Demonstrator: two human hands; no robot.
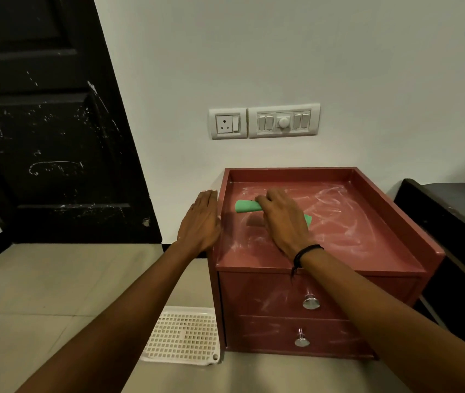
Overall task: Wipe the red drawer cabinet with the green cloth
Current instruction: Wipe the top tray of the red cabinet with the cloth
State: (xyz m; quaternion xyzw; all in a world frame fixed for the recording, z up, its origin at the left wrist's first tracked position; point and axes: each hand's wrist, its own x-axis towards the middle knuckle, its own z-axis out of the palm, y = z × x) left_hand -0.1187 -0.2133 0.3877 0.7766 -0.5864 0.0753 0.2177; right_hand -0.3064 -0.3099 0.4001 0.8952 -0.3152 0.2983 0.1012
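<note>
The red drawer cabinet [324, 293] is standing on the tiled floor [41, 293] against the pale wall [254, 52], its recessed top tray streaked with whitish dust. The green cloth [246, 207] is lying folded on that tray, toward the cabinet's left side, one end sticking out to the left of the fingers and a small corner showing at the right of the palm. The right hand [283, 222] is pressing flat on the cloth, fingers curled over it and pinning it to the tray; a black cord bracelet [306, 251] is sitting on that wrist. The left hand [201, 222] is lying open and flat, fingers together, against the outer left wall of the cabinet, gripping nothing.

Two drawers are showing on the cabinet's front, each carrying a shiny metal knob: the upper knob [311, 302] and the lower knob [301, 339]. Both drawer fronts are smeared with pale streaks.

A white perforated tray [183, 337] is resting on the floor just beside the cabinet's lower left corner. On the wall above the cabinet, a white socket plate [227, 123] and a switch panel [283, 120] are sitting side by side. A black scuffed door [41, 123] is standing to the cabinet's left. No brand, label or writing is reading clearly anywhere.
</note>
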